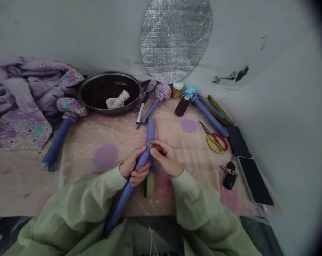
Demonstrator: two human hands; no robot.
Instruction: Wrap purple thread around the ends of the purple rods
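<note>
My left hand (137, 166) is wrapped round a long stick covered in blue-purple cloth (123, 195), which slants from my lap up over the table. At its upper end my right hand (166, 156) closes thumb and fingers on the tip of the covering; the exact grip is partly hidden. Beneath my hands lies a second blue-wrapped stick (151, 129), with a bare green lower end (149, 185). Both my sleeves are pale green.
Left stand a blue-handled cloth-headed stick (60, 142), floral fabric (22, 131) and a black pan (91, 108) with a white cup (111, 104). Right lie scissors (215, 140), a dark thread spool (182, 106), keys (230, 176) and a phone (254, 181). A wall stands behind.
</note>
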